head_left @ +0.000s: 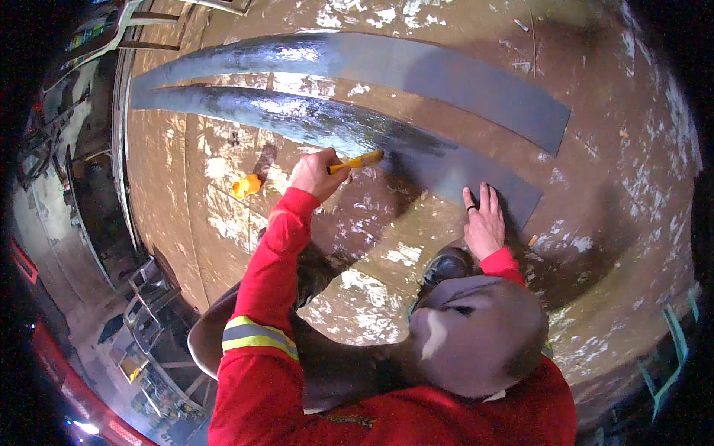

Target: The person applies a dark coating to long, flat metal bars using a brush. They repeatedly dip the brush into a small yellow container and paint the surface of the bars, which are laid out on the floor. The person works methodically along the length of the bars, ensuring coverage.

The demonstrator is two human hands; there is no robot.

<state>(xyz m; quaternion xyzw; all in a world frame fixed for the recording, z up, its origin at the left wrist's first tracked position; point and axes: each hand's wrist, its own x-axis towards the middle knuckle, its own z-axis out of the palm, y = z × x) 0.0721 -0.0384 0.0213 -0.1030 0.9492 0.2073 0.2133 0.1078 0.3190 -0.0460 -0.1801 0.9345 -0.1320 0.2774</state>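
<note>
Our left hand is closed around the yellow handle of a paintbrush; bristles point at the near edge of the near strip, contact unclear to us. Our right hand lies palm down, fingers a little spread and grasping nothing, fingertips over the near strip's right part. Dark ring noted on one finger.

Near strip: long, curved, grey; dark and glossy along much of its left part and middle, plain matte grey at the right end. Just beyond it, the far strip, similarly curved, glossy dark on part of its left half; left ends close together.

On our side of the near strip: a small orange object, a black boot beneath our right forearm. Brown surface under the near strip, blotched white.
</note>
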